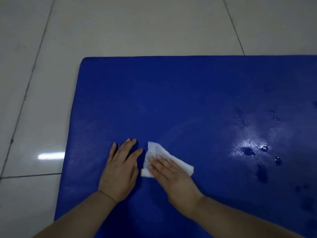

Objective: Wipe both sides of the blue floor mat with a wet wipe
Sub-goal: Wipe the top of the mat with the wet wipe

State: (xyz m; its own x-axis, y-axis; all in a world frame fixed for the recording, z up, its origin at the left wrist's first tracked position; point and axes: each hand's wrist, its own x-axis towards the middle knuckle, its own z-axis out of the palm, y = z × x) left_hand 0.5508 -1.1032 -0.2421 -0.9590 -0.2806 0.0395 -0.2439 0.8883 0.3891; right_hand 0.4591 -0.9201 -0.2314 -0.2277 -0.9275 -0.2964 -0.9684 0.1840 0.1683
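My two bare forearms come in from the bottom edge, nearest to me, and reach forward over the blue floor mat (188, 100), which lies flat on the pale tiled floor (137, 23) and fills most of the lower and right part of what I see. My left hand (120, 170) rests palm-down on the mat's bare surface, fingers straight and a little fanned, holding nothing. Just to its right, my right hand (171, 176) presses flat on the wet wipe (178, 162), fingers straight and laid close together, pointing up and to the left; I am not pinching the wipe, only pushing it down against the mat. The wipe is white and loosely folded, its corners sticking out past my fingers above, below left and to the right, and it sits close to my left index fingertip without touching it. Farther right, well apart from both hands, the mat shines with a wet patch and a scatter of droplets, with darker spots that may be small puddles, though the glare makes that hard to judge. Around my hands the blue looks duller and faintly streaked. Beyond the mat's far edge and its rounded left corner, the floor tiles run on with dark grout lines, and a bright reflection of a light lies on the tile to the left.
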